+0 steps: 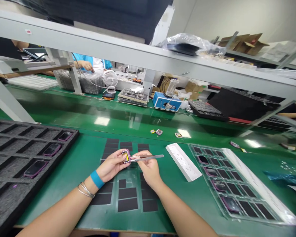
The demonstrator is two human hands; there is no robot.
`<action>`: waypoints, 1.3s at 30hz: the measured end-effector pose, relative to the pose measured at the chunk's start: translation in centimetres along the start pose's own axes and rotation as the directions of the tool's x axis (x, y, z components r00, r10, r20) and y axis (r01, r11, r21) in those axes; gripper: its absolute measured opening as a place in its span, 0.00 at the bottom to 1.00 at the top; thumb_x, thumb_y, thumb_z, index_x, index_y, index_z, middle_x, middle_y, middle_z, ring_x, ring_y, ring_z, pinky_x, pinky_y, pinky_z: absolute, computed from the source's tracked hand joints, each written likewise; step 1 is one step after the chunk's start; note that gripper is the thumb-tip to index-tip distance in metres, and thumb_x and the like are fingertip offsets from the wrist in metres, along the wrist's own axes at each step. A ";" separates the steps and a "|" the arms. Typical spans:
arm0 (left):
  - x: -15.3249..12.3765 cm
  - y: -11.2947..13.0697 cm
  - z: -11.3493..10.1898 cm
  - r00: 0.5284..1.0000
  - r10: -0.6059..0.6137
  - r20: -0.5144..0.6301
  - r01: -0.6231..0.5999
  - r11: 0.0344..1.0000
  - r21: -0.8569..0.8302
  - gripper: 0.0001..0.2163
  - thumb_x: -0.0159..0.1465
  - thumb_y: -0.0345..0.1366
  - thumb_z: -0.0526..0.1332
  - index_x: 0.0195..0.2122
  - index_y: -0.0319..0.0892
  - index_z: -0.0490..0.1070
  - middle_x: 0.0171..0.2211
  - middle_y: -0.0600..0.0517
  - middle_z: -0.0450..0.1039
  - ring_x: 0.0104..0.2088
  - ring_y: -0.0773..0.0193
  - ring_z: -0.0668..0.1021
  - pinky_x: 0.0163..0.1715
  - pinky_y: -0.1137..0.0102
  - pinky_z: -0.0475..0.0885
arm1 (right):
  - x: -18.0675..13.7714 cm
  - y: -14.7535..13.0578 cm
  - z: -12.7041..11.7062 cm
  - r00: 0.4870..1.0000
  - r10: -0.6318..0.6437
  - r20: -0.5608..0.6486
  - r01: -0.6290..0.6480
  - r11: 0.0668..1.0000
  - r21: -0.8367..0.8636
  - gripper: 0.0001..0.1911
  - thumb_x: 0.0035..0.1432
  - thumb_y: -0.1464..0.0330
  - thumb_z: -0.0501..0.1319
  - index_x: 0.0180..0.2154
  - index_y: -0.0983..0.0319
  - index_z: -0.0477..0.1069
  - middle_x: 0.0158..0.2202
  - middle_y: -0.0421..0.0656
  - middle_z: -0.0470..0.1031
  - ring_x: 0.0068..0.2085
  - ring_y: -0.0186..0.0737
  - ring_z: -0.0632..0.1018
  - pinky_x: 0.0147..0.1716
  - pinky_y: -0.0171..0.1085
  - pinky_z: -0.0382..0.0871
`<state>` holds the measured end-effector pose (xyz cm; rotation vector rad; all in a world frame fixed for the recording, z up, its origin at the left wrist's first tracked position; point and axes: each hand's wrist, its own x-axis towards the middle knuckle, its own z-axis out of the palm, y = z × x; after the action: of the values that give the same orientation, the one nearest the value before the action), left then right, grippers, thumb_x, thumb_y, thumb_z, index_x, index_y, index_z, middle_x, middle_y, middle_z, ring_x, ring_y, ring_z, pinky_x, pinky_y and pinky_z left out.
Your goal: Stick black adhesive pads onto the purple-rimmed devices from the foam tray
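Note:
My left hand [114, 164] pinches a small purple-rimmed device housing [126, 156] with a yellow part inside, tilted up over the mat. In my right hand [149, 169] is a pair of metal tweezers [153, 156], closed between thumb and fingers. The tips of the tweezers reach the right edge of the housing; whether they grip a part there is too small to tell. Beneath both hands lie black rectangular sheets [127, 199] on clear film. To the right of my right hand sits a long white box [184, 161] with tiny pieces in it.
A black foam tray [37, 191] at left holds several purple devices [36, 168]. At right, a clear tray [227, 184] carries more devices and black inserts. Small units [159, 132] rest on the green conveyor [120, 113]. A grey shelf beam [113, 46] crosses overhead. A co-worker's hand [86, 65] shows behind.

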<state>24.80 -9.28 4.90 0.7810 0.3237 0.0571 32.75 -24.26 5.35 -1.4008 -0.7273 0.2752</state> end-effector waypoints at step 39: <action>-0.7 -1.6 0.7 0.831 0.526 0.180 -0.342 0.230 0.911 0.41 0.53 0.46 0.64 0.65 0.49 0.46 0.51 0.45 0.69 0.51 0.47 0.71 0.54 0.52 0.62 | 4.7 -4.6 -22.6 0.753 0.007 -0.658 -0.515 0.629 -0.583 0.12 0.58 0.72 0.54 0.42 0.63 0.72 0.44 0.47 0.75 0.47 0.39 0.75 0.49 0.38 0.64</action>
<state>24.29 -11.01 4.44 2.0554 0.2632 0.5355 49.02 -40.28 11.17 -2.2562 -0.0218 -0.2948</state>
